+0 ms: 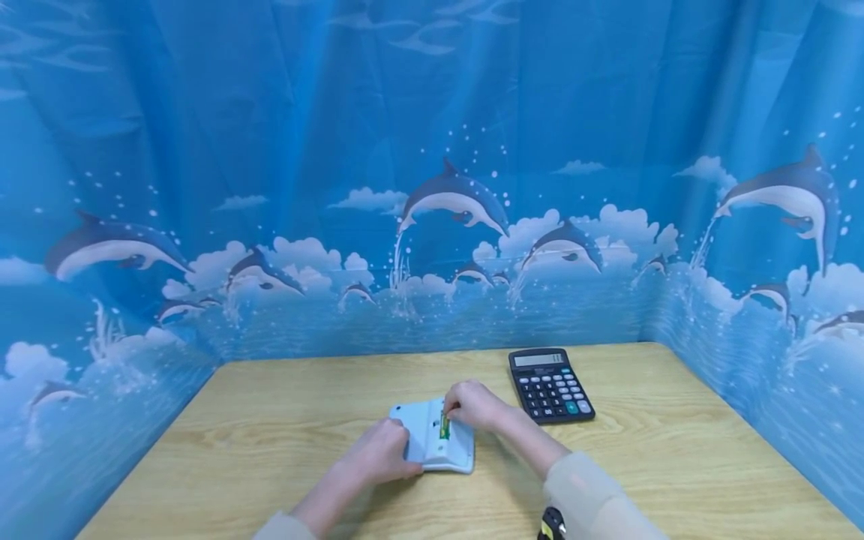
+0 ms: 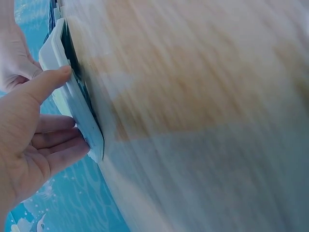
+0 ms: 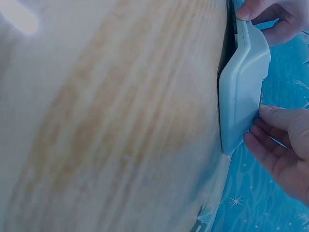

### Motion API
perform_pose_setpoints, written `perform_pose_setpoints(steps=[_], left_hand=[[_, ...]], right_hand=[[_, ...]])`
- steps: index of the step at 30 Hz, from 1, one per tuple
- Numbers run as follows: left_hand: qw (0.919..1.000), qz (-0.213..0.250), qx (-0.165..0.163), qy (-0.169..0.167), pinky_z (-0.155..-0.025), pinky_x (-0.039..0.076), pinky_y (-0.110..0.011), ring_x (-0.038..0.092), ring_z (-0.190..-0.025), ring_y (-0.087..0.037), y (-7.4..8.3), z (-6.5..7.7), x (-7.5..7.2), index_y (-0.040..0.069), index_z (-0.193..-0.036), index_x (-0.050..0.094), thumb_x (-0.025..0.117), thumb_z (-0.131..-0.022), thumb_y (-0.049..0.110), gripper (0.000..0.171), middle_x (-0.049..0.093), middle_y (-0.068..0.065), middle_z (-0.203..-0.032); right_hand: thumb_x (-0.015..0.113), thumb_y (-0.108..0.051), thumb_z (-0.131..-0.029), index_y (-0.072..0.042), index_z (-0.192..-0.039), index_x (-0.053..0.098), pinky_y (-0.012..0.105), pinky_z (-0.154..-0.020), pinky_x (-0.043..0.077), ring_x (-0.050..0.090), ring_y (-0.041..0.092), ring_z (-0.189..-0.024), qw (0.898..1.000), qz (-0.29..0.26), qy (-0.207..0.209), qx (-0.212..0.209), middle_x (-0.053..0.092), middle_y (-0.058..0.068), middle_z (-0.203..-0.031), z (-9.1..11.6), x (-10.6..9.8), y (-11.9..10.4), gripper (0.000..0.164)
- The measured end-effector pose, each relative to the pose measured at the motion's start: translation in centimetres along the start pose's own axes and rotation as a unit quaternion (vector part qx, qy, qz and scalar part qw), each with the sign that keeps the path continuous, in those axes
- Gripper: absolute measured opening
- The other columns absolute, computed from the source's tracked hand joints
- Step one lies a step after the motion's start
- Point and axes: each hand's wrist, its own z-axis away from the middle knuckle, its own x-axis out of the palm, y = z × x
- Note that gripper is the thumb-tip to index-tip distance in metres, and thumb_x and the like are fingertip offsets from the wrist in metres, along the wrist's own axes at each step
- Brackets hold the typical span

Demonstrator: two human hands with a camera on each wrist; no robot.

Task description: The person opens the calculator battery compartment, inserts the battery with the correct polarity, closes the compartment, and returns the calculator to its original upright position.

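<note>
A light blue calculator-like device [image 1: 418,427] lies back side up on the table, its narrow battery slot uncovered. In that slot sits a green and yellow battery [image 1: 444,427]. My left hand [image 1: 381,450] grips the device's near left edge, the thumb [image 2: 55,79] on the rim and the other fingers across the back. Over the far end of the slot, my right hand [image 1: 478,406] has bent fingers at the battery and appears to pinch its end. The right wrist view shows the right thumb [image 3: 275,116] at the device's back; the fingertips' exact contact is hidden.
A black calculator [image 1: 550,386] lies face up on the wooden table [image 1: 304,405], beyond and right of my right hand. A small black and yellow object [image 1: 552,523] shows beside the right sleeve. Blue dolphin-print curtains [image 1: 432,315] enclose the back and sides.
</note>
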Motion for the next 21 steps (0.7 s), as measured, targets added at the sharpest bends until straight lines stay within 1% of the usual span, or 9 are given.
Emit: perform_pose_setpoints(steps=[2, 5, 9, 12, 15, 21], left_hand=[[1.0000, -0.001, 0.001, 0.003, -0.045, 0.033, -0.021, 0.037, -0.051, -0.008, 0.0, 0.0, 0.0, 0.009, -0.065, 0.057, 0.078, -0.067, 0.037, 0.036, 0.043, 0.003, -0.060], [1.0000, -0.001, 0.003, 0.005, -0.045, 0.034, -0.021, 0.037, -0.051, -0.008, 0.1, 0.0, -0.1, 0.009, -0.064, 0.056, 0.078, -0.067, 0.037, 0.036, 0.043, 0.003, -0.060], [1.0000, 0.002, 0.001, 0.005, -0.045, 0.034, -0.021, 0.038, -0.052, -0.008, 0.1, 0.2, -0.1, 0.008, -0.065, 0.057, 0.078, -0.067, 0.037, 0.036, 0.044, 0.003, -0.061], [1.0000, 0.002, -0.002, 0.006, -0.045, 0.035, -0.021, 0.038, -0.052, -0.008, 0.1, 0.2, -0.1, 0.007, -0.067, 0.059, 0.079, -0.066, 0.037, 0.037, 0.044, 0.003, -0.061], [1.0000, 0.001, -0.003, 0.008, -0.046, 0.035, -0.021, 0.039, -0.052, -0.008, 0.1, 0.3, -0.1, 0.006, -0.069, 0.060, 0.079, -0.066, 0.038, 0.037, 0.045, 0.003, -0.062], [1.0000, 0.001, -0.003, 0.002, -0.046, 0.036, -0.021, 0.039, -0.053, -0.008, 0.1, 0.3, -0.3, 0.004, -0.073, 0.062, 0.080, -0.066, 0.038, 0.039, 0.046, 0.002, -0.063]], right_hand=[[0.068, -0.004, -0.080, -0.007, -0.087, 0.072, 0.022, -0.071, 0.049, 0.061, 0.013, -0.079, 1.000, 0.002, -0.006, -0.001, 0.068, 0.002, -0.085, 0.0, -0.1, 0.1, 0.008], [0.066, -0.007, -0.083, -0.007, -0.090, 0.072, 0.024, -0.074, 0.049, 0.062, 0.013, -0.081, 1.000, -0.001, -0.016, -0.005, 0.068, 0.002, -0.087, 0.1, -0.3, 0.3, 0.009], [0.063, -0.010, -0.086, -0.007, -0.097, 0.071, 0.029, -0.080, 0.049, 0.062, 0.015, -0.090, 0.999, -0.020, -0.034, 0.015, 0.069, 0.003, -0.095, 0.5, -0.7, 0.5, 0.014], [0.062, -0.011, -0.087, -0.007, -0.100, 0.070, 0.031, -0.082, 0.048, 0.061, 0.017, -0.093, 0.998, -0.032, -0.042, 0.028, 0.068, 0.004, -0.099, 0.8, -1.0, 0.6, 0.016], [0.062, -0.011, -0.087, -0.006, -0.100, 0.070, 0.032, -0.081, 0.048, 0.061, 0.017, -0.092, 0.998, -0.028, -0.042, 0.025, 0.068, 0.004, -0.098, 1.1, -1.3, 0.8, 0.016], [0.062, -0.010, -0.086, -0.006, -0.102, 0.069, 0.028, -0.075, 0.048, 0.059, 0.012, -0.084, 0.998, -0.020, -0.051, 0.023, 0.067, 0.002, -0.096, 1.8, -2.2, 1.3, 0.018]])
